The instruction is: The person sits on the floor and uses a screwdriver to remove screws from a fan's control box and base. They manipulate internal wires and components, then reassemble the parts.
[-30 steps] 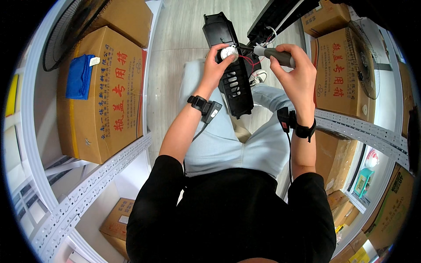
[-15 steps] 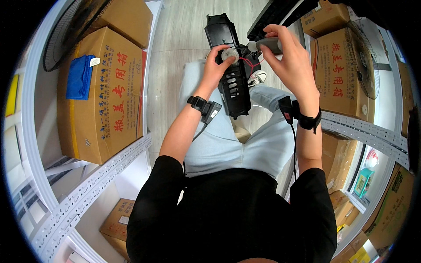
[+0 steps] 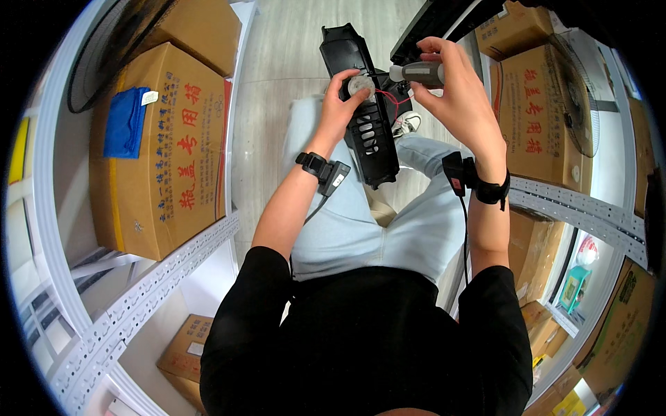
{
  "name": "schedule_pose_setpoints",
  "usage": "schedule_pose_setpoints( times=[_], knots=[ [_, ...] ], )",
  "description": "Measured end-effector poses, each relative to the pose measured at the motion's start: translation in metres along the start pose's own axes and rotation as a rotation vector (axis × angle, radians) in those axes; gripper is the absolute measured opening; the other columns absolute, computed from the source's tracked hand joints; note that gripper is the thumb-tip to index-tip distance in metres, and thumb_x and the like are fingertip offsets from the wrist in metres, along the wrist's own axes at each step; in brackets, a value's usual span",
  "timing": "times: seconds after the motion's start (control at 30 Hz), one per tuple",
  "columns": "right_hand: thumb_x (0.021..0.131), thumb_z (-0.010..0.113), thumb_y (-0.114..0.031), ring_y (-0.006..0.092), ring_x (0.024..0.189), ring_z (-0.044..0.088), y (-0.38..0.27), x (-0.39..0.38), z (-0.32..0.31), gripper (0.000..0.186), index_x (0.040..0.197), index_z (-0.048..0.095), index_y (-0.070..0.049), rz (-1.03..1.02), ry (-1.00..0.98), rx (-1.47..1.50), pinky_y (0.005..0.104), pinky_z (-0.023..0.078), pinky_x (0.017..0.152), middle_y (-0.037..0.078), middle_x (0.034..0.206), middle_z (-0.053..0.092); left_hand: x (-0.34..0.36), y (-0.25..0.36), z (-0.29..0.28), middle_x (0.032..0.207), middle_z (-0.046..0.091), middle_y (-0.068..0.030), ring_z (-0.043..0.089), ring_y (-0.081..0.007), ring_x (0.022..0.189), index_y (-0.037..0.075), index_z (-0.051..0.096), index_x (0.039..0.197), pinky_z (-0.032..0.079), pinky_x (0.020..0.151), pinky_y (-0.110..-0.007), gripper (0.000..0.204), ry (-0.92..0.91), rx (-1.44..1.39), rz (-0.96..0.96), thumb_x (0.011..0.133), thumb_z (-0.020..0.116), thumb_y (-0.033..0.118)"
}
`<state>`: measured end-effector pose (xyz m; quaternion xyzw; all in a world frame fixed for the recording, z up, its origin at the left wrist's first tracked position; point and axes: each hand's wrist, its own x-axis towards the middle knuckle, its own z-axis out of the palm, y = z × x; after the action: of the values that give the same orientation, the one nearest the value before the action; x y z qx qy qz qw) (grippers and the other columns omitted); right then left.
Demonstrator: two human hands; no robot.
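A long black plastic housing with a row of slots stands tilted between my knees. My left hand pinches a round, translucent whitish part against the upper half of this housing. Red wires run rightward from near that part. In my right hand is a grey cylindrical tool with a paler end pointing left, toward the round part but apart from it. My thumb lies below the tool and the fingers curl behind it. Whatever is under my left fingertips is hidden.
A black object sits behind the wires. A dark bar slants at the top. Shelving with large cardboard boxes flanks me at left, and more boxes at right. Fan grilles stand at the sides. A cable hangs from each wristband.
The grey tool has turned in my right hand and now lies closer to level. My left hand and the round part have shifted very slightly left; the housing has moved a little.
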<state>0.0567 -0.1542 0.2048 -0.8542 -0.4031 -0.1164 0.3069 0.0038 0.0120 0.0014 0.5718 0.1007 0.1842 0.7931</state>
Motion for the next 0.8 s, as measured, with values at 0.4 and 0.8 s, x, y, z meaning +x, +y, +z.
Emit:
schedule_pose_setpoints(
  times=[0.4, 0.8],
  knots=[
    [0.084, 0.075, -0.026, 0.0364, 0.078, 0.068, 0.002, 0.004, 0.006, 0.047, 0.122, 0.054, -0.01, 0.009, 0.016, -0.064, 0.0445, 0.055, 0.064, 0.016, 0.101, 0.064, 0.0, 0.003, -0.001, 0.123, 0.059, -0.0063, 0.057, -0.0164, 0.111, 0.009, 0.055, 0.129, 0.047, 0.095, -0.031, 0.047, -0.01, 0.064, 0.011, 0.087, 0.074, 0.006],
    [0.085, 0.074, -0.023, 0.0345, 0.077, 0.068, -0.004, 0.005, 0.003, 0.043, 0.12, 0.055, -0.008, 0.112, -0.01, -0.281, 0.0426, 0.056, 0.066, 0.015, 0.093, 0.065, 0.002, 0.003, -0.001, 0.124, 0.058, -0.0068, 0.057, -0.0163, 0.111, 0.008, 0.054, 0.131, 0.047, 0.095, -0.031, 0.049, -0.026, 0.078, 0.036, 0.087, 0.074, 0.007]
  ],
)
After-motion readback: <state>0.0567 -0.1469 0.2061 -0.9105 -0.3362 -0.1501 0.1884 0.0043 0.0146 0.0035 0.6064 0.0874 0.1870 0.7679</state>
